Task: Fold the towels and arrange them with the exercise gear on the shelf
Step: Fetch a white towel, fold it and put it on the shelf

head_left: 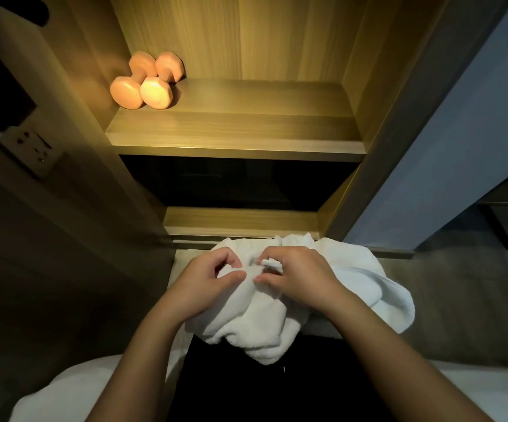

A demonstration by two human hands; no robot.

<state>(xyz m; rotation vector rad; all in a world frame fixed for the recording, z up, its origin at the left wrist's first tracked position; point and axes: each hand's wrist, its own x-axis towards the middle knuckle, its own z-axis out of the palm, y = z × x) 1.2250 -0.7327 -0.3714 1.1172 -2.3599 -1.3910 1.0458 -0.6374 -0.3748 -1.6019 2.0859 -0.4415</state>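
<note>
Head view, left hand [207, 280], right hand [295, 277] — both pinching crumpled white towel [259, 327] beneath them.

No text, label, brand, number or sign can be read. The wall socket [28, 150], up and to the left of the left hand [204, 287], is too dim for any marking on its plate to be made out. The dumbbells [146, 82], on the shelf [231, 129] above the left hand, and the towel [246, 324], beneath the left hand and the right hand [295, 278], show plain surfaces.
</note>
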